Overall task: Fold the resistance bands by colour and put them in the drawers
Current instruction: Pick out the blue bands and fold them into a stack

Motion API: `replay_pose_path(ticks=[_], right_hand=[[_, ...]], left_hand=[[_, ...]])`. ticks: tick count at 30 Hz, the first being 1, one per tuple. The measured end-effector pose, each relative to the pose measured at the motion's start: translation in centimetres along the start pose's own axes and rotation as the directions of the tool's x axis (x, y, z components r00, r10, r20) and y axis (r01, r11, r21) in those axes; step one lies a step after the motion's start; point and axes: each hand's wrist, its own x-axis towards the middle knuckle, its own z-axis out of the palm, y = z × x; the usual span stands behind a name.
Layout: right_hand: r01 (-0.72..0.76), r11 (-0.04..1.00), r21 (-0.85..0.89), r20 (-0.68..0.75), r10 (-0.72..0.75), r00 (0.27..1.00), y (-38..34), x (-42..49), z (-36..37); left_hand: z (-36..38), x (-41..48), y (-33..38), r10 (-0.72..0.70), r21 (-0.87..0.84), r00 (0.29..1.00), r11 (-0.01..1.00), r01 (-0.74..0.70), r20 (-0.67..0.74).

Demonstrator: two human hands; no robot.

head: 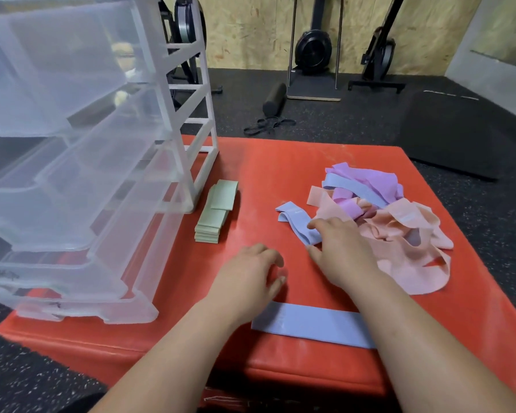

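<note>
Red vinyl padded tabletop [251,162] is carrying all items. A translucent plastic drawer unit [87,174] is standing on its left side, with several drawers projecting toward the camera. A stack of folded sage-green resistance bands [213,219] is lying just beside the unit's right front post. A tangled pile of pink, purple and blue bands [385,210] is sitting on the right. The right hand [343,251] is pinching a loose light-blue looped band [292,217] between thumb and forefinger at the pile's left edge. The left hand [251,269] is resting on the tabletop, fingers loosely curled, holding nothing. A flat light-blue band [310,324] is lying near the front edge, passing under both forearms.
</note>
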Motion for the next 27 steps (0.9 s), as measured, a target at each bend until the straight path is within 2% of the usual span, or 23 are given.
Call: replay_pose_path(ticks=[4,8,11,14,16,20,23,27], right_hand=[[-0.036,0.994,-0.107,-0.035,0.033,0.999,0.5,1.1,1.8],[-0.045,0.996,-0.079,-0.135,0.034,0.990,0.9,1.2,1.0],[0.004,0.999,0.042,-0.202,0.004,0.979,0.3,0.5,-0.5],[0.075,0.966,0.249,-0.211,-0.021,0.977,-0.4,-0.7,-1.6],[0.104,0.896,0.432,-0.190,-0.023,0.982,-0.7,-1.5,-2.1],[0.101,0.670,0.736,-0.119,-0.019,0.993,-1.2,-3.2,-3.0],[0.104,0.588,0.802,-0.120,-0.012,0.993,-0.8,-4.1,-3.7],[0.119,0.626,0.771,-0.124,-0.036,0.992,0.1,-4.6,-4.3]], left_hand=[[0.0,0.2,-0.9,-0.001,-0.027,1.000,1.000,0.002,0.007],[-0.5,0.6,-1.0,-0.014,-0.055,1.000,0.998,0.014,0.001],[-1.1,0.8,-0.5,-0.029,-0.115,0.999,0.993,0.025,-0.034],[-1.6,1.1,0.4,-0.055,-0.195,0.993,0.980,0.033,-0.107],[-1.9,1.2,1.1,-0.077,-0.271,0.987,0.962,0.036,-0.141],[-2.0,1.3,2.2,-0.127,-0.390,0.978,0.920,0.053,-0.167],[-2.1,1.3,2.8,-0.157,-0.456,0.981,0.886,0.087,-0.118],[-1.9,1.2,3.3,-0.135,-0.579,0.990,0.811,0.087,-0.042]])
